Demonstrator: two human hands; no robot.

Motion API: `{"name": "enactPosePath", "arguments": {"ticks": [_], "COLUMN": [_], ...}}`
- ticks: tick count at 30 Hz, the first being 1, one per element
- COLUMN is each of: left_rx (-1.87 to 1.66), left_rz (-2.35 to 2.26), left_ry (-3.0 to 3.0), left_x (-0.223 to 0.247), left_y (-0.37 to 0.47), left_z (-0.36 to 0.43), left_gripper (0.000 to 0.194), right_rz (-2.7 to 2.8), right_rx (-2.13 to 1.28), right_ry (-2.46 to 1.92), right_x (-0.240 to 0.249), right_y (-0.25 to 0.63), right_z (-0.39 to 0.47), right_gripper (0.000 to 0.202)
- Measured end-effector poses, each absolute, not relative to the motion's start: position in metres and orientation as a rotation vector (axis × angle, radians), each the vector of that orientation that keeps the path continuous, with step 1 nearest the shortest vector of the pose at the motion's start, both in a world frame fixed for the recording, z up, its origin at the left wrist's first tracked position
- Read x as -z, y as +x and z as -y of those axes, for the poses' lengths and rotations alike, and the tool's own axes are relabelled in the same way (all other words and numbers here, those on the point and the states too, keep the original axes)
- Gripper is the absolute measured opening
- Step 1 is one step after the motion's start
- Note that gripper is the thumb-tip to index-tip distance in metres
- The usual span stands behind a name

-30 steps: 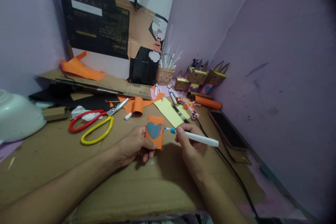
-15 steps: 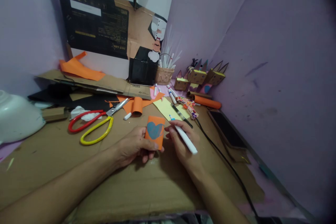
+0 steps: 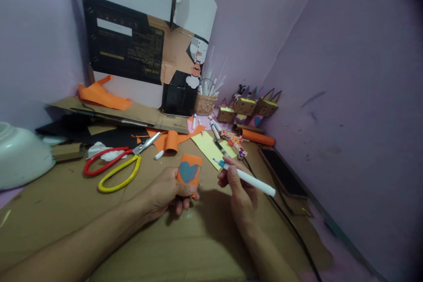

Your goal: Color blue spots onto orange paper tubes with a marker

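Between the thumb and fingers of my left hand [image 3: 172,189] is a small orange paper piece [image 3: 194,160] with a blue-grey heart [image 3: 189,171] on its face. My right hand [image 3: 239,185] grips a white marker [image 3: 253,179], its blue tip bare and pointing left toward the heart, apart from the paper. A loose white cap [image 3: 159,155] lies beyond my left hand, close to a rolled orange paper tube [image 3: 171,142]. Scissors [image 3: 119,163] with red and yellow handles rest to the left of my left hand, blades apart.
Yellow paper [image 3: 208,147], a black pen [image 3: 220,147] and a floral glue gun [image 3: 234,141] with a black cable lie beyond my right hand. At right is a dark phone-like slab [image 3: 284,172]. A white bowl [image 3: 23,156] sits far left; cardboard animal figures [image 3: 246,106] stand at the back.
My right hand has drawn away to the right with the marker, widening the gap to the orange paper. The marker now lies flatter. My view has tilted slightly up.
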State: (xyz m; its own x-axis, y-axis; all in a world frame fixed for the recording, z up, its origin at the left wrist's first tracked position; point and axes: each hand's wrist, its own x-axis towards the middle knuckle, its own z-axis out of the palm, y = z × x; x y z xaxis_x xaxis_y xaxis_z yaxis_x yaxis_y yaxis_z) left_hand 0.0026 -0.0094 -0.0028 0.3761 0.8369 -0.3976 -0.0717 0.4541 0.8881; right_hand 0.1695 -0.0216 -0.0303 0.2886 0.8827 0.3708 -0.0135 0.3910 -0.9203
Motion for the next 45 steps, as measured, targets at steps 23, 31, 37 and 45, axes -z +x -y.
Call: {"name": "enactPosePath", "arguments": {"ticks": [23,31,37,45], "left_rx": [-0.670,-0.658,-0.664,-0.663], "left_rz": [-1.022,-1.015,-1.024,-1.017], "left_ry": [0.938,0.935,0.922,0.930], "left_x": [0.0038,0.0037,0.0023,0.0036], "left_y": [0.0057,0.0050,0.0060,0.0054], "left_z": [0.0105,0.0110,0.0103,0.0105], "left_gripper": [0.027,0.024,0.024,0.019], "right_rz": [1.342,1.351,1.382,1.409], "right_rx": [-0.586,-0.608,-0.569,-0.543], "right_ry": [-1.106,-1.159,-1.214,-1.182], "right_x": [0.0260,0.0265,0.0295,0.0252], "right_y": [0.1633,0.1633,0.1640,0.1615], "right_z": [0.0232,0.0239,0.0235,0.0250], "right_gripper": [0.017,0.021,0.026,0.026]}}
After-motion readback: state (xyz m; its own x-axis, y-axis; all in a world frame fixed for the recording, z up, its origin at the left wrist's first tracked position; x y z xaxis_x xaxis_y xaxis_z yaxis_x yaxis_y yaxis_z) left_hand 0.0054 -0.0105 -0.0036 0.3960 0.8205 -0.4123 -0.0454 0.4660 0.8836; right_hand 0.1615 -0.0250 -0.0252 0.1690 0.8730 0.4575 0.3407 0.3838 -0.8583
